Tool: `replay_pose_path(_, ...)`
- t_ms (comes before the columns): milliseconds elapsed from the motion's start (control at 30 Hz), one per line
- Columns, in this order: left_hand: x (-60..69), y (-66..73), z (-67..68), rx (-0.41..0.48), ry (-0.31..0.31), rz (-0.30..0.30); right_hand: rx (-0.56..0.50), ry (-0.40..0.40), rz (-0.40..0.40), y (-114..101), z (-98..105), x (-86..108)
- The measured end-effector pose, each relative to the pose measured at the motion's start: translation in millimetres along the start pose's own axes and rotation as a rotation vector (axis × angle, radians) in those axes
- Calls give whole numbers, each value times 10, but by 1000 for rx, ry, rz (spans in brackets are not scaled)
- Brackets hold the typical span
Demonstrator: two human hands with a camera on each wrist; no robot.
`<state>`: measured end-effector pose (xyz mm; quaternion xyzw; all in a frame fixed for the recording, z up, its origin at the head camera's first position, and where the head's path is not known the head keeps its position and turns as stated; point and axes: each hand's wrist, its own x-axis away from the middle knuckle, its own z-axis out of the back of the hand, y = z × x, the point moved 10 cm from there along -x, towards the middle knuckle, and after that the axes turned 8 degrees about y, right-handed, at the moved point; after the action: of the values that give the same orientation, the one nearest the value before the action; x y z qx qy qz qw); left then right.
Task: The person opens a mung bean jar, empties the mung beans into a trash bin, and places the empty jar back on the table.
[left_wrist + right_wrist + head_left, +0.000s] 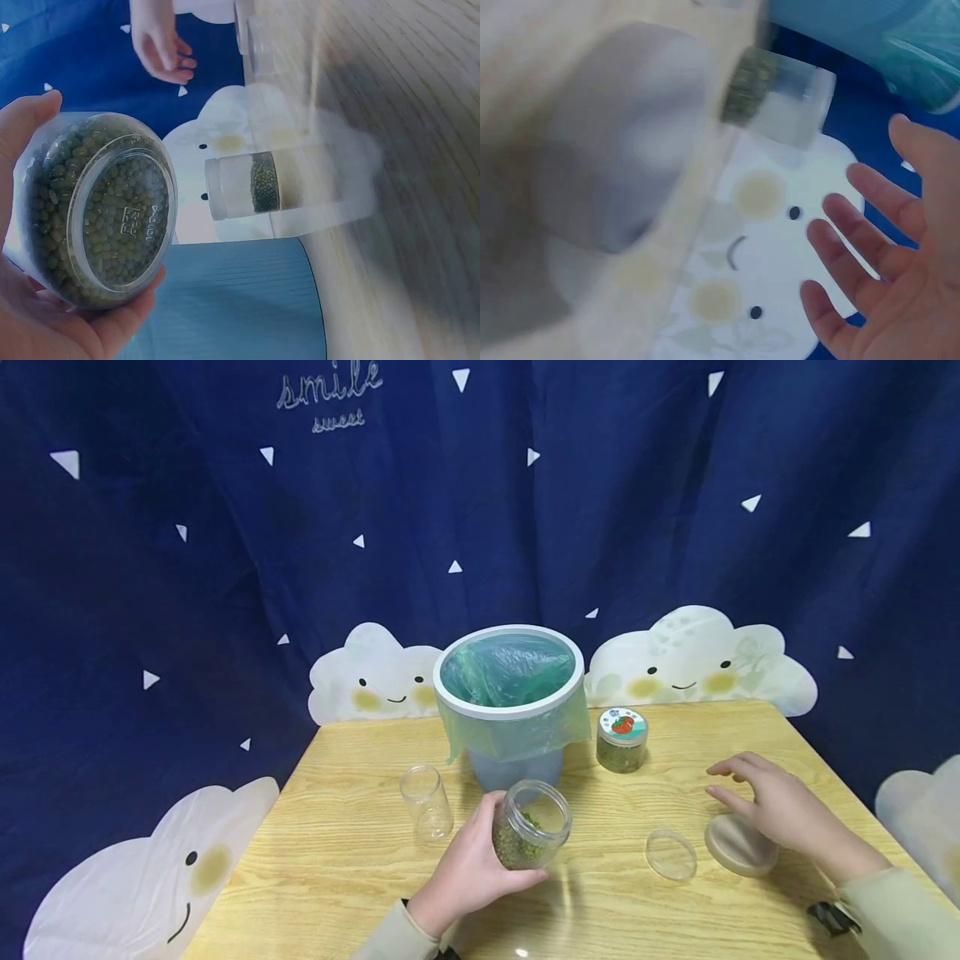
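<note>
In the head view the left hand (480,868) grips an uncapped clear jar (525,839) of green beans, tilted above the table in front of the bin. The left wrist view shows the bean-filled base of this jar (124,217), with fingers and thumb round its side. The right hand (780,802) hovers over a round grey lid (741,846), holding nothing, its fingers spread in the right wrist view. A clear ring-like disc (671,855) lies left of the lid. An empty clear jar (427,802) stands left of the bin.
A bin (517,768) with a green liner (506,672) stands at the back middle of the wooden table (345,860). Right of it is a closed jar (622,741) with a tomato label on its lid. A blue curtain (405,493) hangs behind.
</note>
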<state>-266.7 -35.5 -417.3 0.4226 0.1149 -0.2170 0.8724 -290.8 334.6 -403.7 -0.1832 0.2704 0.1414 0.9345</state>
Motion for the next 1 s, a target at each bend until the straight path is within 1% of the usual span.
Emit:
replay_pose_path(67, -6, 2, 10, -1, 3, 3, 5, -9, 22, -49, 48, -83)
replay_pose_path(200, -14, 12, 27, -4, 9, 6, 17, -9, 93, -174, 155, -267)
replay_pose_path(333, -10, 18, 32, -13, 10, 6, 30, 22, 164, -306, 282, -453)
replay_pose_path(433, -4, 24, 38, -17, 12, 4, 35, 36, 189, -392, 368, -594)
replay_pose_path(633, -4, 46, 65, -13, 17, 1, -3, 63, 232, -574, 508, -846)
replay_pose_path(800, -14, 62, 80, -4, 22, 1, -46, 97, 294, -734, 587, -1012)
replay_pose_path(900, -16, 61, 81, 6, 21, 7, -59, 95, 333, -813, 601, -1106)
replay_pose_path(1000, -17, 52, 81, 23, 18, 18, -58, 79, 347, -869, 602, -1207)
